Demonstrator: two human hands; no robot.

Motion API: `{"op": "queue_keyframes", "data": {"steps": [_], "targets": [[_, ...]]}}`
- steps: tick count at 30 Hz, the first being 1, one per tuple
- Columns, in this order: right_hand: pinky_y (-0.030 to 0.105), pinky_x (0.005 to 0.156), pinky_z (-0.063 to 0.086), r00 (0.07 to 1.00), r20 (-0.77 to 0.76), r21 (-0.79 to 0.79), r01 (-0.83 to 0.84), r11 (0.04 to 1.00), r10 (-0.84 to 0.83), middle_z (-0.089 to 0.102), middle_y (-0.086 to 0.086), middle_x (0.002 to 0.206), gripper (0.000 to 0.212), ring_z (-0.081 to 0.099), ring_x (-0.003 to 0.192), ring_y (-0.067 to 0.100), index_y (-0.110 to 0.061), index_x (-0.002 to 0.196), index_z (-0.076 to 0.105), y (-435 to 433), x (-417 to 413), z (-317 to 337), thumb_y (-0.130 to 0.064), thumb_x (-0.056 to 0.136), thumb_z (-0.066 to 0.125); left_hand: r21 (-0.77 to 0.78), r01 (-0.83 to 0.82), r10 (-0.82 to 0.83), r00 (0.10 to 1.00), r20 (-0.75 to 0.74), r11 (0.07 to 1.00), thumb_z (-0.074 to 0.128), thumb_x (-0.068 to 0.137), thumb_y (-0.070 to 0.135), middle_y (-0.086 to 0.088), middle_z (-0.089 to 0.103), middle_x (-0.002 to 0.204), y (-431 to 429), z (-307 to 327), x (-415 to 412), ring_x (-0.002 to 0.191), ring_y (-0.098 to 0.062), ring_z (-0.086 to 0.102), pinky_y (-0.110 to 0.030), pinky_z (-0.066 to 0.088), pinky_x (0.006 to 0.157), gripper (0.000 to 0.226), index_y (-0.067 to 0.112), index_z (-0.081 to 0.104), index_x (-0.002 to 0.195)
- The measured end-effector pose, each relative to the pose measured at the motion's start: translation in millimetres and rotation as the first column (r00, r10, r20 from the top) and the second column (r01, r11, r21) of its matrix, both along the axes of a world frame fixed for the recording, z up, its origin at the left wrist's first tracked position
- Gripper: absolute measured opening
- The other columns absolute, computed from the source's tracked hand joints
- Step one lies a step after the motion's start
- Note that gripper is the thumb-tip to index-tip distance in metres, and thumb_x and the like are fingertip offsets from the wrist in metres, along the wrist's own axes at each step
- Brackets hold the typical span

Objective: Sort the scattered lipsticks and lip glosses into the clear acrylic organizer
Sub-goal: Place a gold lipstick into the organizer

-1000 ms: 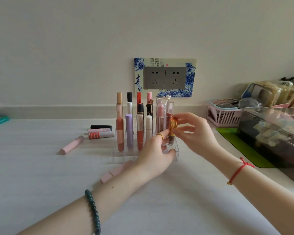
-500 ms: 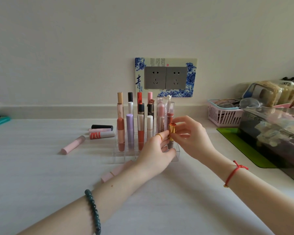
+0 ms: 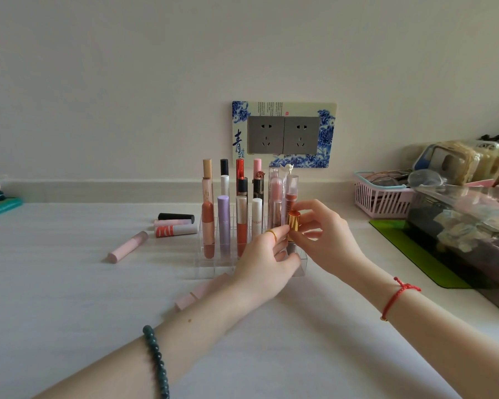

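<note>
Lowering the gold-capped lipstick (image 3: 293, 224) into the clear acrylic organizer (image 3: 213, 267) — I read it as upright now, no longer tilted as a second ago, its base sunk into the front right compartment. The right hand (image 3: 324, 240) pinches the cap between thumb and curled fingers; the left hand (image 3: 267, 264) curls round the lower barrel. Placement looks nearly done — loose tubes (image 3: 175, 230) still wait beside the organizer.

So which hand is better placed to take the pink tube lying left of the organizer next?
Left, probably. The pink tube lies on the left hand's side of the organizer; the right hand would have to cross it. Both now hold the gold-capped lipstick.
</note>
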State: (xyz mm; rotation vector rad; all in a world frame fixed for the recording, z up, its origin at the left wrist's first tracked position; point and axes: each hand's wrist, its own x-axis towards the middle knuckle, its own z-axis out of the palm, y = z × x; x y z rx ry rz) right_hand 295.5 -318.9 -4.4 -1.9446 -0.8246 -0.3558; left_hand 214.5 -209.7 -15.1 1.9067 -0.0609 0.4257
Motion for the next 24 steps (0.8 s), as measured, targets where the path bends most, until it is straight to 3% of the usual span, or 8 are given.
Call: {"op": "queue_keyframes", "data": {"steps": [3, 6, 8, 12, 17, 21, 24], "targets": [[0.024, 0.075, 0.052, 1.000, 0.017, -0.012, 0.014, 1.000, -0.014, 0.060, -0.012, 0.080, 0.036, 0.063, 0.081, 0.012, -0.027, 0.100, 0.053, -0.9, -0.4, 1.3, -0.006, 0.076, 0.069, -0.009, 0.031, -0.031, 0.999, 0.013, 0.999, 0.053, 0.087, 0.003, 0.016, 0.046, 0.122, 0.8, 3.0, -8.6, 0.116, 0.003, 0.045, 0.003, 0.034, 0.083, 0.053, 0.015, 0.040, 0.136], [0.027, 0.076, 0.053, 0.999, 0.027, -0.008, 0.027, 1.000, -0.027, 0.061, -0.010, 0.082, 0.037, 0.063, 0.081, 0.012, -0.029, 0.099, 0.052, -2.2, -0.6, 4.1, -0.005, 0.076, 0.068, -0.029, 0.060, -0.060, 0.998, 0.014, 0.998, 0.053, 0.088, 0.002, 0.007, 0.045, 0.136, 7.2, 6.1, -19.7, 0.122, -0.001, 0.045, -0.002, 0.035, 0.091, 0.053, 0.011, 0.037, 0.138], [0.027, 0.075, 0.054, 0.998, 0.041, 0.008, 0.041, 0.999, -0.041, 0.060, -0.011, 0.082, 0.035, 0.062, 0.080, 0.012, -0.028, 0.099, 0.052, -3.0, -2.4, 7.2, -0.006, 0.077, 0.068, -0.018, 0.060, -0.059, 0.997, 0.038, 0.998, 0.054, 0.088, 0.003, 0.004, 0.047, 0.136, 14.3, 8.7, -30.2, 0.118, 0.001, 0.047, -0.001, 0.037, 0.088, 0.053, 0.011, 0.038, 0.137], [0.018, 0.072, 0.053, 0.993, 0.091, 0.091, 0.063, 0.994, -0.071, 0.060, -0.007, 0.087, 0.031, 0.062, 0.081, 0.010, -0.017, 0.106, 0.056, -7.1, -9.6, 19.8, -0.005, 0.079, 0.065, 0.013, 0.044, -0.045, 0.994, 0.103, 0.999, 0.056, 0.087, 0.003, 0.011, 0.052, 0.126, 39.2, 17.5, -54.4, 0.108, 0.014, 0.051, -0.001, 0.039, 0.084, 0.048, 0.014, 0.044, 0.132], [0.010, 0.073, 0.052, 0.987, 0.159, 0.148, -0.034, 0.988, 0.010, 0.063, -0.007, 0.088, 0.031, 0.064, 0.081, 0.005, -0.021, 0.102, 0.055, -3.6, -33.7, 39.2, -0.003, 0.078, 0.065, 0.065, -0.062, 0.050, 0.986, 0.161, 0.996, 0.058, 0.084, 0.003, 0.014, 0.059, 0.118, 85.3, 23.9, -77.6, 0.107, 0.006, 0.057, -0.007, 0.042, 0.089, 0.043, 0.024, 0.051, 0.121], [0.014, 0.076, 0.053, 0.976, 0.172, 0.065, -0.149, 0.987, 0.136, 0.063, -0.007, 0.090, 0.032, 0.063, 0.082, 0.004, -0.020, 0.104, 0.057, 14.9, -58.0, 41.3, -0.002, 0.078, 0.065, 0.129, -0.128, 0.112, 0.986, 0.127, 0.983, 0.059, 0.083, -0.001, 0.009, 0.061, 0.118, 117.2, 16.2, -89.7, 0.107, 0.008, 0.056, -0.006, 0.042, 0.087, 0.042, 0.025, 0.055, 0.115], [0.015, 0.083, 0.051, 0.956, 0.148, -0.130, -0.236, 0.963, 0.254, 0.058, -0.016, 0.090, 0.032, 0.060, 0.086, 0.002, -0.020, 0.108, 0.056, 34.9, -71.0, 36.6, -0.008, 0.080, 0.064, 0.227, -0.136, 0.122, 0.990, 0.074, 0.964, 0.063, 0.082, 0.005, 0.014, 0.059, 0.118, 126.8, 5.2, -96.1, 0.106, 0.021, 0.048, -0.002, 0.039, 0.087, 0.040, 0.032, 0.055, 0.110]]}}
